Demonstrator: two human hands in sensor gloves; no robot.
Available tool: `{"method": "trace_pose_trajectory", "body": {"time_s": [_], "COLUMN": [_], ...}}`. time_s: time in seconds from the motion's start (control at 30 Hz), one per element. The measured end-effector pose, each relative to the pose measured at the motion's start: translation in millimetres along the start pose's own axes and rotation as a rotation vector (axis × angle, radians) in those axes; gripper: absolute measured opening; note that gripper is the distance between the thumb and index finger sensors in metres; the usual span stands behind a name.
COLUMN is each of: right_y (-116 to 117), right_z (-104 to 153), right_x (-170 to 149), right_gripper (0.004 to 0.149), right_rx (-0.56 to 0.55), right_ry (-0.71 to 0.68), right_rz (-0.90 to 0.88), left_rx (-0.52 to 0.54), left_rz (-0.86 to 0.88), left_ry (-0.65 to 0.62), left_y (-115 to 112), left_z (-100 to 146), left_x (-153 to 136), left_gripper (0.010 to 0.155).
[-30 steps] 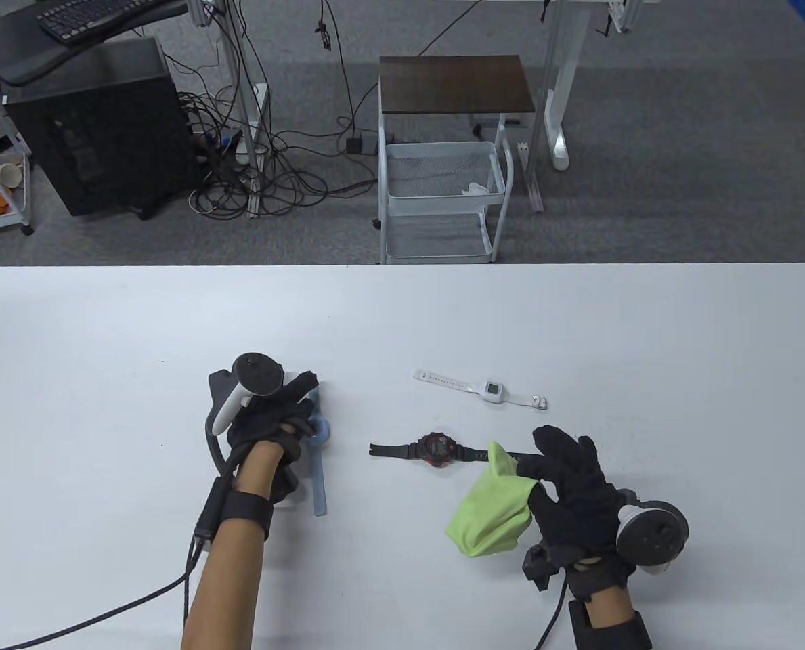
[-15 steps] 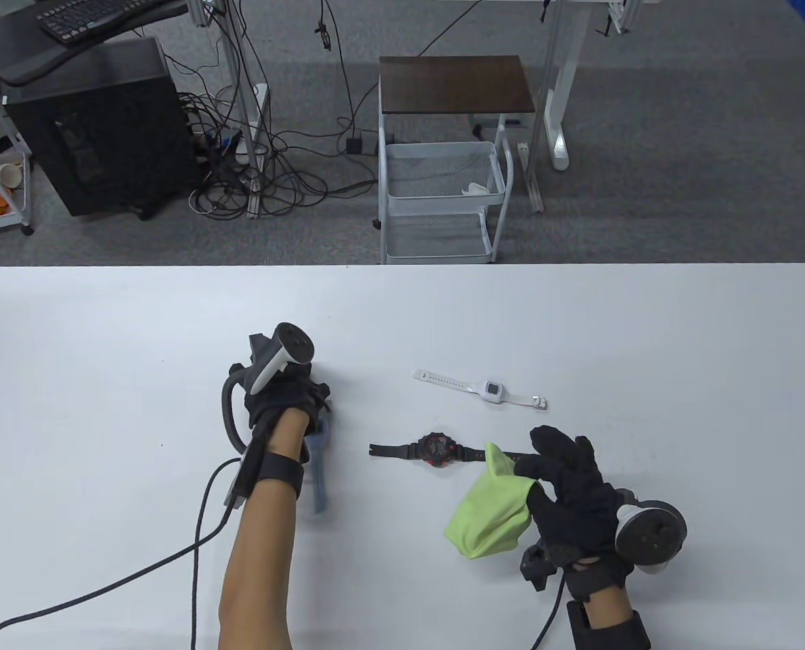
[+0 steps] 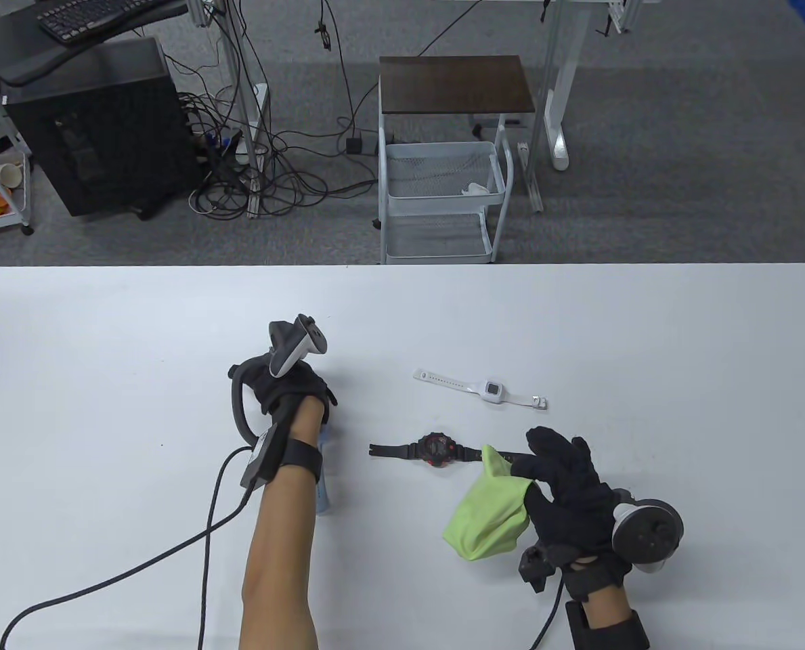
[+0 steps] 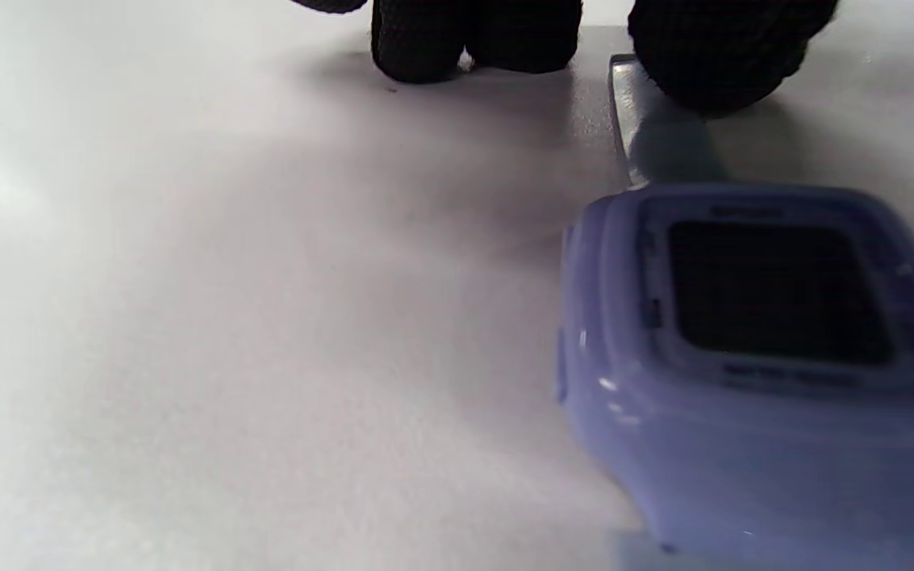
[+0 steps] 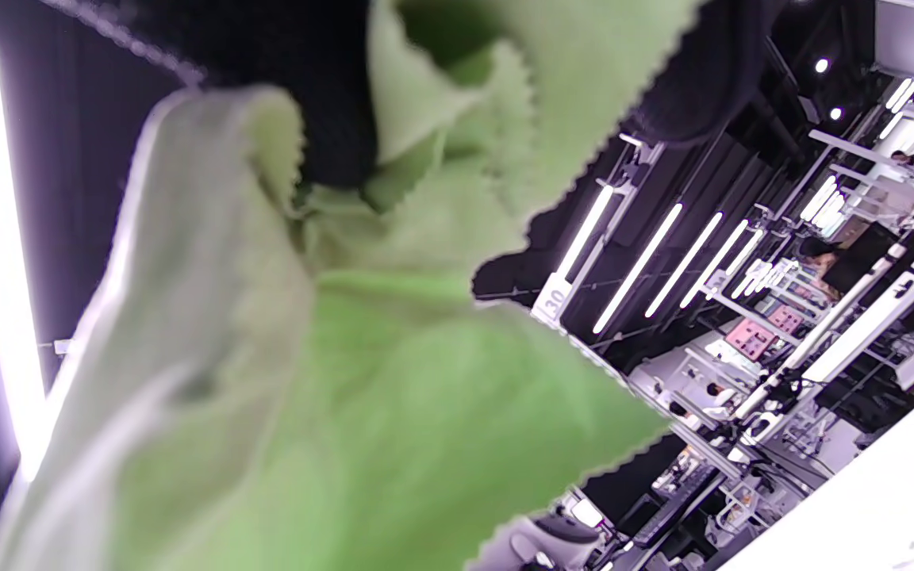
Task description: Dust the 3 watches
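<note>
risk of blue watch skidding under left hand, fingertips only pressing strap, grip unclear; lower right, right hand pinching green cloth, could snag black watch.

White table – white watch, black watch, blue watch.

White table w/ rounded corners fills lower half of table view. Grey carpet floor beyond. At 12 o'clock: white mesh-basket cart w/ dark wood top. At 11: black PC tower, cable tangle beside it, keyboard on dark desk above. White desk leg at 1. Right wrist view: long ceiling light strips.
</note>
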State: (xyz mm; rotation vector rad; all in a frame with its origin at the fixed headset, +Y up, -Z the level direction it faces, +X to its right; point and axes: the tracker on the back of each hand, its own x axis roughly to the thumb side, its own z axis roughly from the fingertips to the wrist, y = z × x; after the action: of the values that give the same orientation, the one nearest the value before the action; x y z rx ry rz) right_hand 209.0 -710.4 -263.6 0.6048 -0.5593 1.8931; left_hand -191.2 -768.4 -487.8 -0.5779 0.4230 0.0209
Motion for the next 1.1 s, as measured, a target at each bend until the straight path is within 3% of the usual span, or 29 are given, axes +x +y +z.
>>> {"method": "trace_pose_trajectory", "body": {"time_s": [0.23,0.63,1.1], "right_y": [0.6,2.3,5.9], "right_z": [-0.1,-0.2,0.5], "right_x": [0.0,0.1,-0.1], "right_gripper": [0.039,0.039,0.039], "right_rx": [0.002,0.013,0.036], "right_ry": [0.002,0.006,0.01], "right_rz": [0.002,0.005,0.007], "left_rx": [-0.029,-0.078,-0.013], "left_rz": [-0.025,0.141,0.136], "left_ry": [0.045,0.077,0.043], "left_y": [3.0,0.0,-3.1], "left_z": [-0.8,-5.9,-5.5], "left_x": [6.2,-3.5,-4.7], "left_gripper": [0.053,0.053,0.052]}}
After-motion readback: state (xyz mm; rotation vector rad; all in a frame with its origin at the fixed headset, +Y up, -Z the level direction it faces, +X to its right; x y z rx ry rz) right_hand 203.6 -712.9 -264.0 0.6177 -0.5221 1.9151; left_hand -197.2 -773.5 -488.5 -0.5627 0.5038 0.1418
